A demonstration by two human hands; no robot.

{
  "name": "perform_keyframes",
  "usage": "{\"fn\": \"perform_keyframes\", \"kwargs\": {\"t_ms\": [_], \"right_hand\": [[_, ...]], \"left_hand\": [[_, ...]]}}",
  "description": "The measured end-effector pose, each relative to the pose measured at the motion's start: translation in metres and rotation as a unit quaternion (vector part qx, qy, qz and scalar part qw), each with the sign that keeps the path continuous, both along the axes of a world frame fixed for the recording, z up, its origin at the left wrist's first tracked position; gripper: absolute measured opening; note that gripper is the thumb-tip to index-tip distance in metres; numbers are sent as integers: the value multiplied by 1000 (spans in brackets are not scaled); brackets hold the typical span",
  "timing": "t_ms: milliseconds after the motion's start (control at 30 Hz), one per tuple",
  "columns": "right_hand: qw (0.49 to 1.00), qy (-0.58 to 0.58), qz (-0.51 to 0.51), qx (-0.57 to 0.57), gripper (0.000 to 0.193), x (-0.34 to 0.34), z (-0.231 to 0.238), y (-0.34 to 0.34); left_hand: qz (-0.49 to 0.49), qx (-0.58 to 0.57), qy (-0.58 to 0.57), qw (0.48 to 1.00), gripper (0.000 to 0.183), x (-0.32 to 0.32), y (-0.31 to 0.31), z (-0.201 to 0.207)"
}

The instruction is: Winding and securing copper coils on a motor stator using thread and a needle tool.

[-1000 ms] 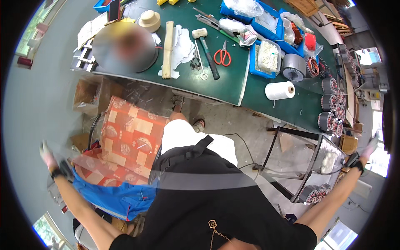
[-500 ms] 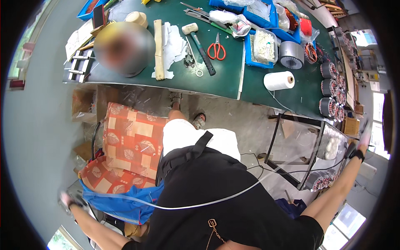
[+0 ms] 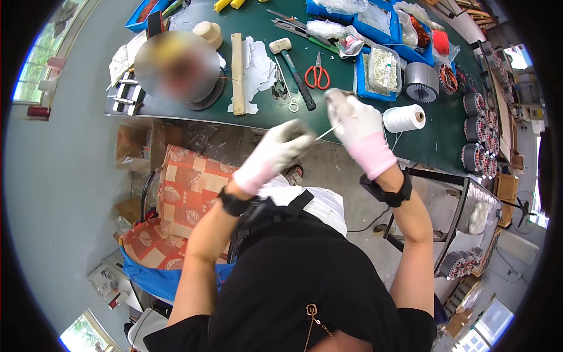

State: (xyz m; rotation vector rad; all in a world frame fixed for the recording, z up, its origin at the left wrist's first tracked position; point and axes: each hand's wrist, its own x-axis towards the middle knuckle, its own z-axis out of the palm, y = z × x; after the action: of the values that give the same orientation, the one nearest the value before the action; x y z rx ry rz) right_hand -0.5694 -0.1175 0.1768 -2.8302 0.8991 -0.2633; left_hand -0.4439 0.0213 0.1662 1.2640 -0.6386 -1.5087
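Note:
Both my hands wear white gloves and are raised in front of me, close together over the near edge of the green workbench (image 3: 352,120). My left hand (image 3: 280,149) and my right hand (image 3: 355,120) pinch the two ends of a short stretch of thin white cord (image 3: 328,131) held taut between them. A spool of white cord (image 3: 403,118) lies on the bench just right of my right hand. Red-handled scissors (image 3: 317,76) and a mallet (image 3: 291,66) lie on the bench beyond my hands.
Blue bins (image 3: 384,69) with small parts, a roll of grey tape (image 3: 421,82) and several wound stator cores (image 3: 474,132) crowd the bench's right side. A wooden strip (image 3: 237,73) and white paper scraps lie at the left. A chair with an orange patterned cushion (image 3: 190,188) stands beside me.
My arms were stretched wide apart to both sides with a long cord between them; now both hands have come together in front of me over the bench edge, holding a short stretch of cord.

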Motion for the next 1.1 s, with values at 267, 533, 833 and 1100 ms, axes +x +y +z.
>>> {"fn": "perform_keyframes", "kwargs": {"t_ms": [267, 533, 833, 1100], "right_hand": [[976, -99, -105, 163, 16, -88, -67, -77], [987, 20, -93, 130, 15, -43, -94, -41], [818, 63, 83, 566, 48, -2, -102, -67], [959, 74, -232, 147, 60, 118, -212, -130]], "left_hand": [[10, 415, -715, 563, 19, 173, 183, -68], [35, 34, -411, 910, 43, 47, 29, -76], [-172, 58, -121, 976, 15, 37, -54, -105], [-157, 56, -272, 948, 15, 73, -34, -123]]}}
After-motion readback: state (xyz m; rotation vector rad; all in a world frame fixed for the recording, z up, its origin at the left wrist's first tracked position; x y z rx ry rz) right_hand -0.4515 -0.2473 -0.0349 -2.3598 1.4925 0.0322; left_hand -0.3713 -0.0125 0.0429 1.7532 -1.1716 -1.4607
